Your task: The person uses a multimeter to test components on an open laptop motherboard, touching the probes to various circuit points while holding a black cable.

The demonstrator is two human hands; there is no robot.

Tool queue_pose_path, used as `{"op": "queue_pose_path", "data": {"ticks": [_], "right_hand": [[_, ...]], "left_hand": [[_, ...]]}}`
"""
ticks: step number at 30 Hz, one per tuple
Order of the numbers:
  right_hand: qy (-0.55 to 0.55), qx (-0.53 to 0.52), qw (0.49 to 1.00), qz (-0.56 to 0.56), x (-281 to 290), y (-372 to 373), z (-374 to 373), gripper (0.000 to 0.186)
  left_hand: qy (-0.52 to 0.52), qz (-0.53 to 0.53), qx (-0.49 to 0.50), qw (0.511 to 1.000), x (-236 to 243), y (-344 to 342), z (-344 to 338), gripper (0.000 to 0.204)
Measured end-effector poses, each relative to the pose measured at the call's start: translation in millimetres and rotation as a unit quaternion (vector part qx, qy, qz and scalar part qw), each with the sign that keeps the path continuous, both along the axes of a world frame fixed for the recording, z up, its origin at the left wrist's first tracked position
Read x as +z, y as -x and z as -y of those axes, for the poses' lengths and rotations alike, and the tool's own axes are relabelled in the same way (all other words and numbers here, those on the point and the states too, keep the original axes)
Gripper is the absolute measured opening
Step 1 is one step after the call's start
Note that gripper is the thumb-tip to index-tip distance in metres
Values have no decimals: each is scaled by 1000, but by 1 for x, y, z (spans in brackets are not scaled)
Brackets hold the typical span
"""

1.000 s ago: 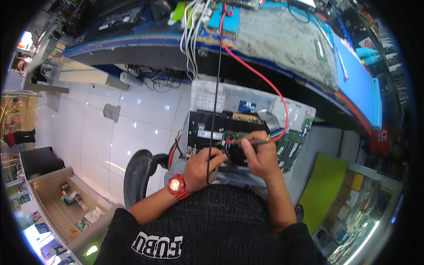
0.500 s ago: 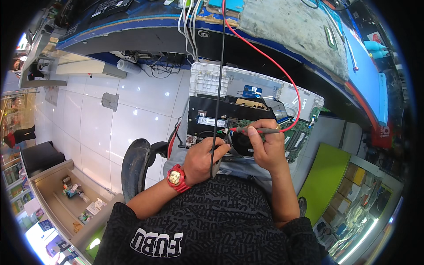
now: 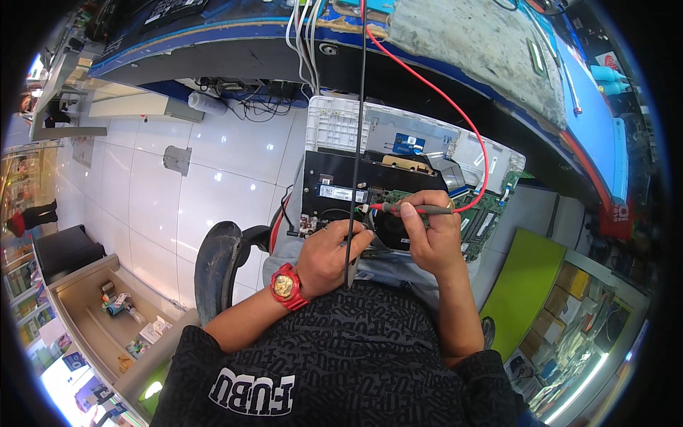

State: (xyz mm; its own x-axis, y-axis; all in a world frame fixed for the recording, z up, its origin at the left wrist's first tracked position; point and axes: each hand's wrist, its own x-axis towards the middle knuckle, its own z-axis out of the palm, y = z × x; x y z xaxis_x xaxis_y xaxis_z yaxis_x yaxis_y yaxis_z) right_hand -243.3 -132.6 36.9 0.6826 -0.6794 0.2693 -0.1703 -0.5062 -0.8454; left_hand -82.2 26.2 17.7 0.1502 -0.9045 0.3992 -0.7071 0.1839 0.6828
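Observation:
An opened laptop base (image 3: 334, 167) lies before me with its green circuit board (image 3: 491, 213), fan (image 3: 391, 226) and a drive stick (image 3: 341, 193) exposed. My right hand (image 3: 432, 235) pinches a multimeter probe (image 3: 391, 208) with a grey grip and red lead. Its tip points left at a small white connector (image 3: 363, 208) with thin wires; whether they touch, I cannot tell. Just below that connector my left hand (image 3: 331, 252) is closed, fingertips together over the laptop's near edge. A black lead (image 3: 361, 92) ends at a grey probe handle (image 3: 351, 272) under this hand, mostly hidden by it.
Beyond the laptop stands a blue-edged workbench (image 3: 235, 50) with a worn grey mat (image 3: 469, 43) and hanging white cables (image 3: 302, 50). A black chair armrest (image 3: 220, 270) is at my left, an open drawer (image 3: 92, 299) farther out. A green-topped display case (image 3: 526, 277) stands right.
The black lead has shifted slightly to the right, and my left hand has moved a little. The right hand keeps the probe at nearly the same spot.

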Motion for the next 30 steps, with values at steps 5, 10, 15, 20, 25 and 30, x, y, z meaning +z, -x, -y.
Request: {"op": "queue_pose_path", "data": {"ticks": [5,10,15,20,25,30], "right_hand": [[-19,-4,1000,-4,0,0,-2,11],[15,9,1000,-8,0,0,1,10],[-30,-9,999,-24,2,-1,0,12],[-21,-7,999,-30,2,0,-1,11],[-7,-3,1000,-12,9,-3,0,11],[-15,2,1000,-13,9,-3,1,12]], "left_hand": [[-2,-1,-1,1000,0,1,0,38],[0,-6,-2,1000,2,1,0,38],[-8,-5,0,1000,2,0,2,37],[-7,-13,-14,1000,11,-2,1,32],[-17,0,-7,1000,12,-1,0,30],[-11,6,-3,1000,11,-1,1,33]]}}
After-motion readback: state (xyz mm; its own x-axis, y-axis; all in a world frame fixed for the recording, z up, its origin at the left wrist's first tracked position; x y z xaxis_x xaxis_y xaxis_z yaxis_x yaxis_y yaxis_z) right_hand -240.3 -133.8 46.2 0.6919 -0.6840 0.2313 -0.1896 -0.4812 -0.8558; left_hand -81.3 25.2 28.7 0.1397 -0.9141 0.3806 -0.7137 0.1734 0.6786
